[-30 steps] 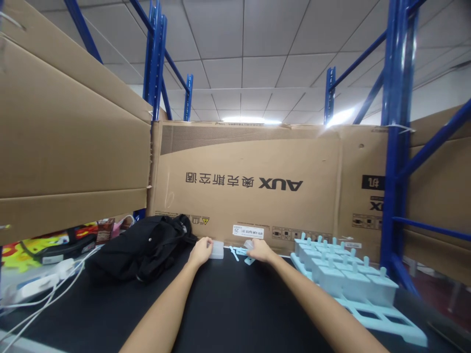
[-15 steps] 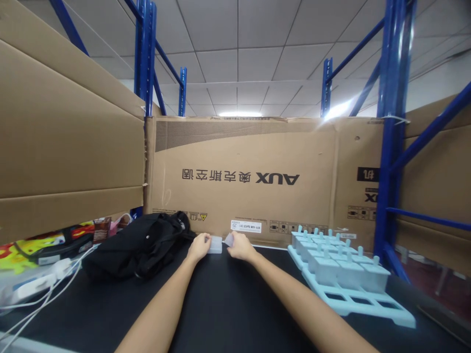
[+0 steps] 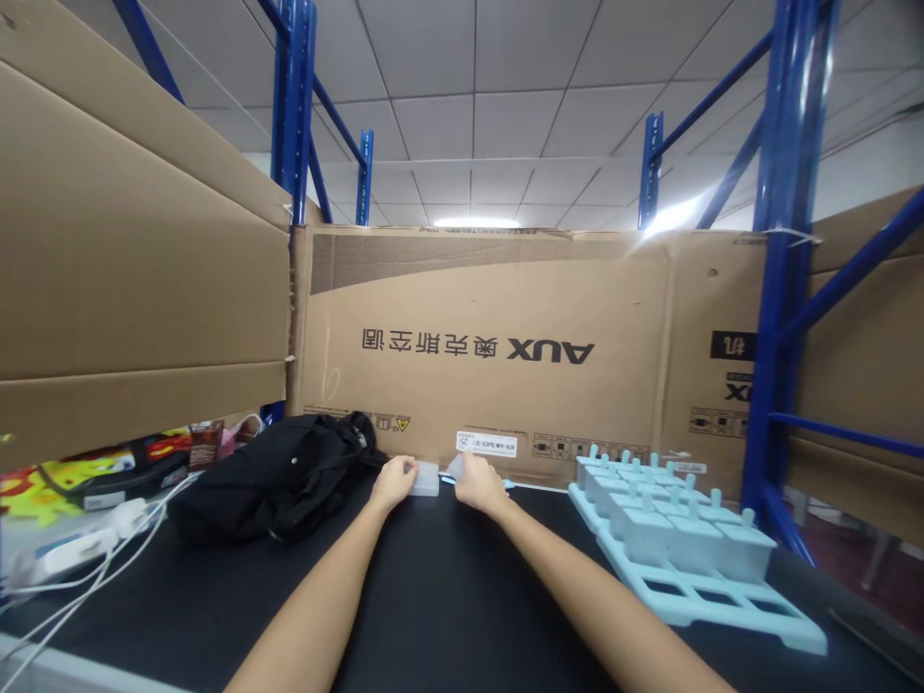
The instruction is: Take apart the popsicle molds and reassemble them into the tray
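At lower center, your left grip (image 3: 394, 483) pinches a clear box (image 3: 425, 480), your right grip (image 3: 480, 485) a clear piece (image 3: 455, 468); hold the box steady.

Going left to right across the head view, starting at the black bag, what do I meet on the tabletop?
Black bag, left hand, clear box, right hand, blue molds.
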### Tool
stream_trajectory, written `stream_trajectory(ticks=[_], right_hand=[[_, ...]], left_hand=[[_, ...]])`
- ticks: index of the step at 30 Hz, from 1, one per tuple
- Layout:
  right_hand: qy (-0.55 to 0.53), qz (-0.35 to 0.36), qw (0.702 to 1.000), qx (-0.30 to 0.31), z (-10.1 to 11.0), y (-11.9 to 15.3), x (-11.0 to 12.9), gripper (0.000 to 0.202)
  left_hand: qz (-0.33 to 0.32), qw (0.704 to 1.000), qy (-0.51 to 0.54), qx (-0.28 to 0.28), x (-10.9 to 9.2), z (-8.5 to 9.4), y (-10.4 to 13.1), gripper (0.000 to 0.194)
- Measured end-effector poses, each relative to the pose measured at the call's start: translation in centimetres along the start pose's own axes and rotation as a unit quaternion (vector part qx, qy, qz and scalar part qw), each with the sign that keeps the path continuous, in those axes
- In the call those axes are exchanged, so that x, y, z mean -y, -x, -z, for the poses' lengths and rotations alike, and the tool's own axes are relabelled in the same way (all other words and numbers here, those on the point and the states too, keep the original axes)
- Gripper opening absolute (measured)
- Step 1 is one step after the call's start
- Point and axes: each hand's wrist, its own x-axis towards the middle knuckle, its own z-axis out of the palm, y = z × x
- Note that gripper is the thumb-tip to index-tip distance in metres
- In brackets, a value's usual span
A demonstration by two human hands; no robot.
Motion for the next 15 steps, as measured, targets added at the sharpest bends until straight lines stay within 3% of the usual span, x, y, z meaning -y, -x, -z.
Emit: stream_trajectory(ticks=[2,7,12,15], right_hand=[[-0.019,0.054,0.998,0.005,0.2,0.8,0.8,0.041],[-0.067,0.240,0.967,0.056,-0.4,2.9,2.5,0.067],[-0.017,0.258,0.965,0.048,-1.0,3.3,3.7,0.060],[0.006,0.280,0.959,0.029,-0.9,3.2,3.8,0.068]], left_hand=[[0.002,1.000,0.015,0.000,0.0,0.0,-0.1,0.018],[0.012,0.998,0.064,0.006,0.3,0.4,-0.5,0.022],[0.035,0.993,0.114,0.011,1.0,0.7,-0.7,0.030],[0.039,0.990,0.136,0.017,1.1,0.7,-0.8,0.032]])
